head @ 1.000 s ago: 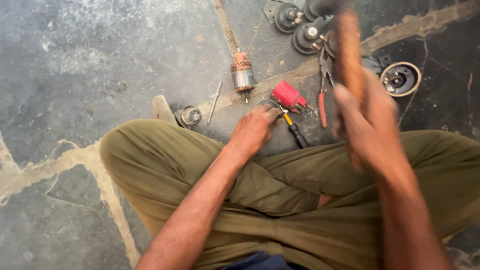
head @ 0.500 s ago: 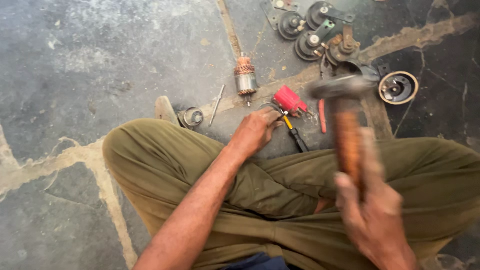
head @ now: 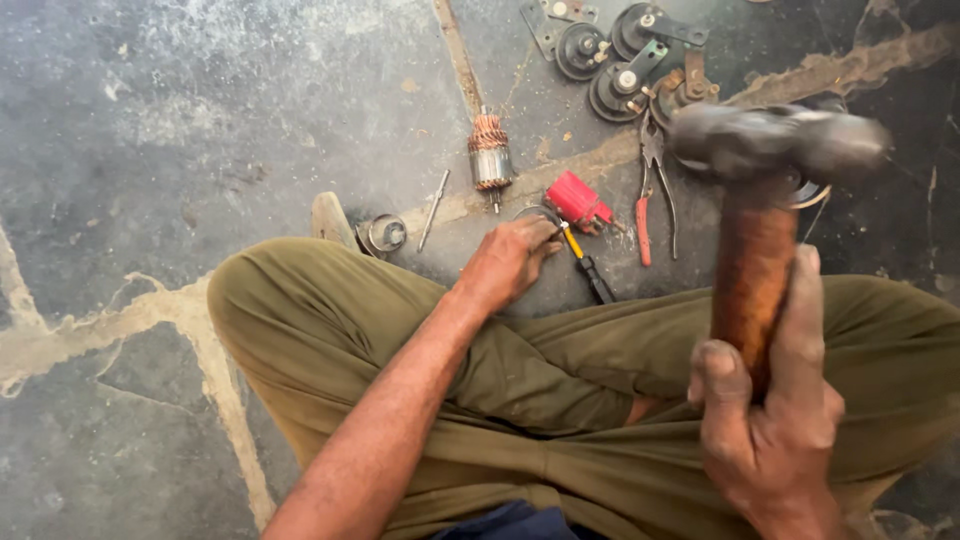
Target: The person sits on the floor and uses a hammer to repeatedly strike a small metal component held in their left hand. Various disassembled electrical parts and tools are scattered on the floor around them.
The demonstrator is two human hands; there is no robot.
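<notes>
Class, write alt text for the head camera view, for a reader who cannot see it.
A seated person's right hand raises a wooden-handled hammer, while the left hand steadies a yellow-handled screwdriver on the stone floor. A motor armature and red-handled pliers lie nearby.

Hammer (head: 775, 150) in right hand (head: 770, 430); left hand (head: 505, 262) on floor parts

Cracked grey concrete floor (head: 200, 130) | motor armature (head: 489, 155) | right of it: red part (head: 578, 198), pliers (head: 650, 190) | upper right: dark round parts (head: 600, 60), possibly pulleys
</notes>
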